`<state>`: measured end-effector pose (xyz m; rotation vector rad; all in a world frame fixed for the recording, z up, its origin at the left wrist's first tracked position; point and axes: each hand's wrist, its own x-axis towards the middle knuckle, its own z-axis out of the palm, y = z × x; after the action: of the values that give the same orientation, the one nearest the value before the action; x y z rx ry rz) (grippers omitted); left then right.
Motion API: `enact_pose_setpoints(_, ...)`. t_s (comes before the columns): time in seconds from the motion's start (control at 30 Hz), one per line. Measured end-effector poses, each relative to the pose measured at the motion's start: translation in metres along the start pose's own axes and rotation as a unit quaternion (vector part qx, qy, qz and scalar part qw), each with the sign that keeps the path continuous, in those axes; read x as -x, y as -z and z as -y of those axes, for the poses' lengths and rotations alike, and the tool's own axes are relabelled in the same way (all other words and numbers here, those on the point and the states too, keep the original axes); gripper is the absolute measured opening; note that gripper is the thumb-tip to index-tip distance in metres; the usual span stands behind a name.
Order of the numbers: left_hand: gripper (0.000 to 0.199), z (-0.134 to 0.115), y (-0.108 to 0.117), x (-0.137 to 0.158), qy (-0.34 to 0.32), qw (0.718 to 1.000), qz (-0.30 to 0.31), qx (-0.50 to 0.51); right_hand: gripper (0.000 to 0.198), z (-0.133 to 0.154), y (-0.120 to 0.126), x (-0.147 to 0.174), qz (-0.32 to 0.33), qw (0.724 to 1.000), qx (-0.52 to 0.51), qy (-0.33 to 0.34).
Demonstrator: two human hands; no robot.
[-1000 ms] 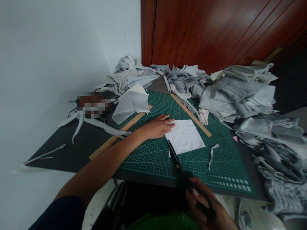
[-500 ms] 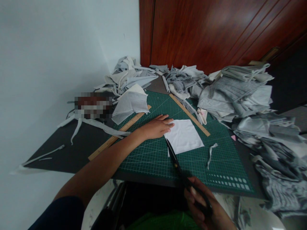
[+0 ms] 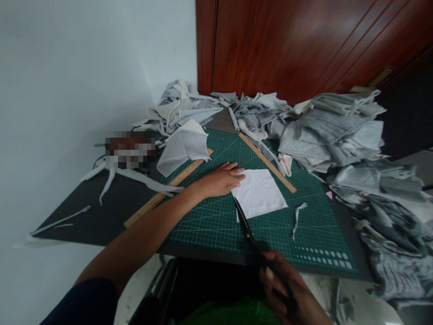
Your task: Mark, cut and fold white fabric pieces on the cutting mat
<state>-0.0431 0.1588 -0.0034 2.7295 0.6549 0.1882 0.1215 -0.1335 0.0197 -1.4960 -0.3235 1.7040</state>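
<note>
A piece of white cloth [image 3: 262, 192] lies flat on the green cutting mat [image 3: 203, 221]. My left hand [image 3: 225, 179] rests palm down with fingers stretched out, their tips on the cloth's upper left corner. In my right hand [image 3: 282, 284], at the mat's near edge, are black scissors [image 3: 249, 237], fingers wrapped round the handles. Their blades lie along the cloth's left edge, closed or nearly so, with a narrow sliver of white showing on their left side. The points reach close to my left fingers.
Wooden rulers lie left [image 3: 182, 174] and right [image 3: 267, 162] of the cloth. A folded pale cloth [image 3: 184, 146] overlaps the left ruler. Grey fabric heaps [image 3: 324, 131] line the back and right side. A thin scrap [image 3: 297, 219] sits right of the cloth. A blurred patch [image 3: 130, 151] hides something at left.
The scissors' blades and handles have drawn closer together along the cloth's left edge. My left hand and the cloth have stayed in place.
</note>
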Motion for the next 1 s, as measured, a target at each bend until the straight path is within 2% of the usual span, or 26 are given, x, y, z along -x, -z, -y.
enact_pose_setpoints(0.3, 0.039, 0.012, -0.004, -0.006, 0.01, 0.997, -0.048, 0.066, 0.069, 0.001, -0.007, 0.003, -0.013, 1.0, -0.009, -0.005)
enact_pose_setpoints(0.57, 0.039, 0.012, -0.004, -0.005, 0.004, 0.996, -0.048, 0.073, 0.066, 0.002, -0.005, 0.002, -0.001, 1.0, -0.003, -0.001)
enact_pose_setpoints(0.7, 0.047, 0.012, 0.006, 0.0, -0.001, 0.997, -0.004, 0.08, 0.068, 0.006, -0.004, 0.005, -0.012, 1.0, 0.002, -0.003)
enact_pose_setpoints(0.83, 0.063, 0.012, 0.018, 0.007, 0.005, 0.994, 0.049, 0.096, 0.064, 0.007, 0.0, 0.006, -0.005, 1.0, 0.002, -0.006)
enact_pose_setpoints(1.0, 0.079, 0.008, 0.022, 0.01, 0.016, 0.995, 0.073, 0.068, 0.061, 0.006, 0.002, 0.004, -0.004, 1.0, 0.01, -0.011)
